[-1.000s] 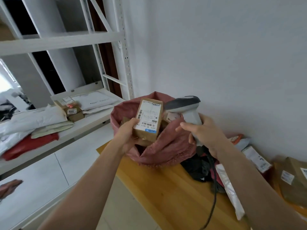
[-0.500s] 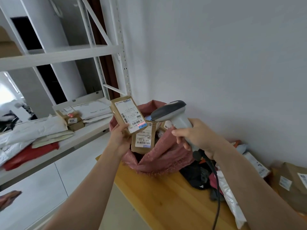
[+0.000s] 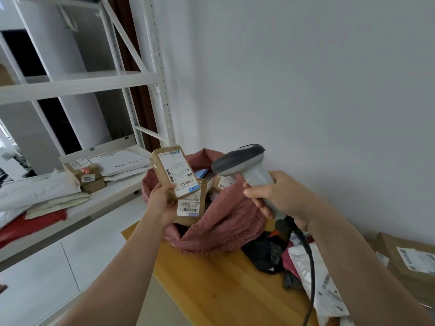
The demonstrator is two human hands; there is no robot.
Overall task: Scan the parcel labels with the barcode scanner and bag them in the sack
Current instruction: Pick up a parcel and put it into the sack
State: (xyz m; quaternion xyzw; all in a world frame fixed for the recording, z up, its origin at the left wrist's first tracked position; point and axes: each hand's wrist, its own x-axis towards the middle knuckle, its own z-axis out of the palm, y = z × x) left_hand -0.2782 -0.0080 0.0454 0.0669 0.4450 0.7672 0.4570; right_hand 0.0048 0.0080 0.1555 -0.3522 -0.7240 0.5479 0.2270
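Centre frame: left hand [image 3: 162, 200] is gripping a small brown cardboard parcel [image 3: 175, 171] by its lower corner, fingers curled round it, tilting it above the pink sack [image 3: 221, 220]. Its white label [image 3: 177, 172] is showing barcodes and a blue strip. Right hand [image 3: 280, 196] is clasping the grey barcode scanner [image 3: 244, 165], head pointing left at the label.

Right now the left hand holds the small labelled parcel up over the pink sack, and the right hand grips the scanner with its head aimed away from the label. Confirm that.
Not quite. In the head view the barcode scanner in the right hand has its head turned toward the label, not away from it. The rest holds: the left hand holds the small labelled parcel up over the pink sack.
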